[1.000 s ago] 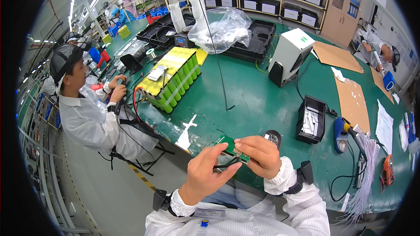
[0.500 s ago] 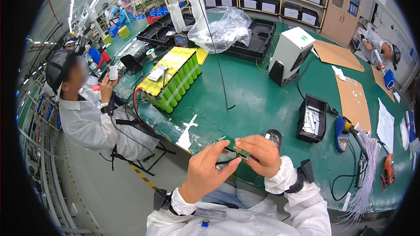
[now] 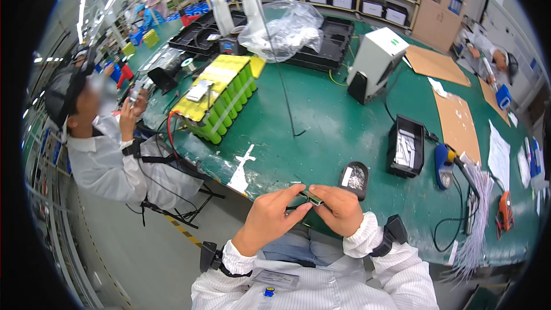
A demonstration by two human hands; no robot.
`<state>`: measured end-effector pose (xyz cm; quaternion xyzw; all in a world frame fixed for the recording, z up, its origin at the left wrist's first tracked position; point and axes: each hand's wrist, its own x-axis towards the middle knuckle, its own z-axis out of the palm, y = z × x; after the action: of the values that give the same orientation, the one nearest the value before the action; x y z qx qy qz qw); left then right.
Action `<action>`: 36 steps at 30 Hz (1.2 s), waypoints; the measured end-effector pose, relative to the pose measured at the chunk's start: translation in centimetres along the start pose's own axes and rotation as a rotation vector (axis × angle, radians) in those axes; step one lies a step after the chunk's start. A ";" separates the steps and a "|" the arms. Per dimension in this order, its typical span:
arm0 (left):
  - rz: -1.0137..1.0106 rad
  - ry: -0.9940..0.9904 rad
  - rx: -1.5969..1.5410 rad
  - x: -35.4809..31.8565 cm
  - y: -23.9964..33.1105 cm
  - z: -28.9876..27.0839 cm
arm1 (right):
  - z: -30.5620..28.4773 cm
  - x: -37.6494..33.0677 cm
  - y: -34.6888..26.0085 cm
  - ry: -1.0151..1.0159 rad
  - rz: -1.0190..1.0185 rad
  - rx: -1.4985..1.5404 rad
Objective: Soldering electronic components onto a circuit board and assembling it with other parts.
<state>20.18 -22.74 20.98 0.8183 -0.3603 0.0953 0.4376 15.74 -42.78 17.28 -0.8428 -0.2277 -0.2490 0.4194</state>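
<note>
A small green circuit board is held between my two hands above the table's near edge. My left hand is closed on the board's left end with thumb and fingertips, and a short black cable shows beside it. My right hand pinches the board's right side. Fingers cover most of the board, so its details are hidden. Just beyond my right hand lies a small dark dish with small metal-looking pieces and a white label in it.
On the green table stand a green-yellow battery pack, a white box-shaped device, a black bin of small pale parts, a blue tool holder, a wire bundle and an orange-red tool. A co-worker sits at left.
The board has tilted and my hands have drawn closer together, so less of it shows. The dark dish is more fully visible. My view has shifted slightly. The co-worker's hands have lowered a little.
</note>
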 end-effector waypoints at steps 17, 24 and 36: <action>0.091 -0.267 -0.031 -3.3 -1.4 7.0 | 2.2 -8.8 -1.7 0.192 0.460 -0.347; 0.146 -0.130 -0.043 -3.2 -3.0 7.8 | 2.1 -8.8 -1.6 0.195 0.469 -0.342; 0.219 -0.289 -0.289 -2.6 -4.4 7.2 | 1.8 -9.0 -1.7 0.173 0.515 -0.280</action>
<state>20.12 -25.49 12.64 0.7085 -0.5156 -0.0285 0.4810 8.15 -41.91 11.82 -0.8979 0.0668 -0.2343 0.3665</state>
